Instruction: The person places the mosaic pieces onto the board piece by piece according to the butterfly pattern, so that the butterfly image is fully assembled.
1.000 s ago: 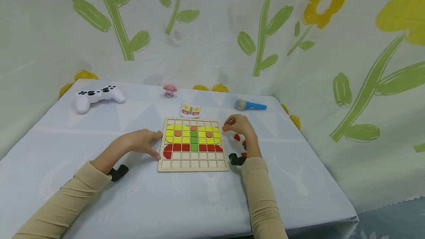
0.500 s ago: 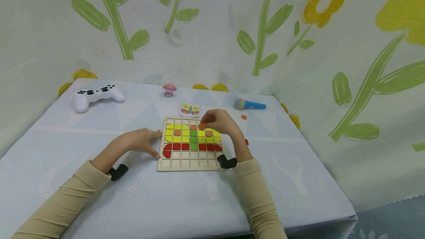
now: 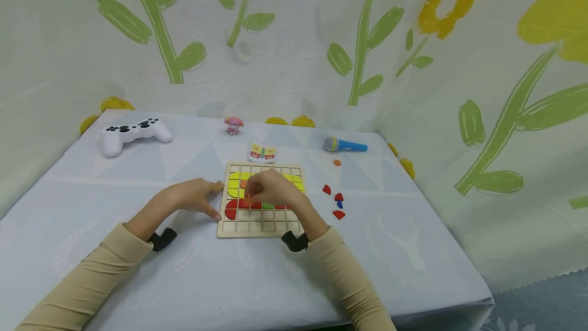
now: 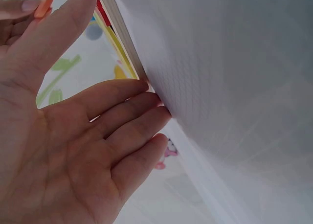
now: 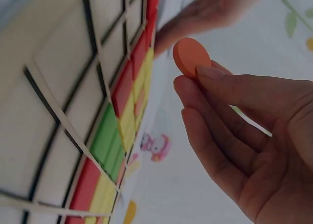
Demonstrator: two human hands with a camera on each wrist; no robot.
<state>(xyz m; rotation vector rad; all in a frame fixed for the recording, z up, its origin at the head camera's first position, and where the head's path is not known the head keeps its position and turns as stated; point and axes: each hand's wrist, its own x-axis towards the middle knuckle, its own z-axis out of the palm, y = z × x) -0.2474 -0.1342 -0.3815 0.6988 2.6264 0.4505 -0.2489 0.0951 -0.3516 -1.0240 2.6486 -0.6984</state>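
Note:
A wooden grid board (image 3: 268,226) lies on the table with yellow, red, green and orange pieces set in its cells. Between thumb and fingertips my right hand (image 3: 274,188) pinches an orange round disc (image 5: 191,56), held above the red row at the board's left part. In the right wrist view the disc is tilted and apart from the board. Extended fingers of my left hand (image 3: 195,199) touch the board's left edge, with the thumb near its lower left side. My right hand hides part of the yellow and green pieces in the head view.
Right of the board lie three red quarter-round pieces (image 3: 338,214), a blue piece (image 3: 339,204) and an orange disc (image 3: 337,163). Behind it are a butterfly pattern card (image 3: 263,152) and a pink figurine (image 3: 234,125). A white game controller (image 3: 136,134) and blue microphone (image 3: 345,144) stand farther out.
My right hand has carried the orange disc from beside the board's right edge leftward over the grid, then lower toward the red row. My left hand stays at the left edge.

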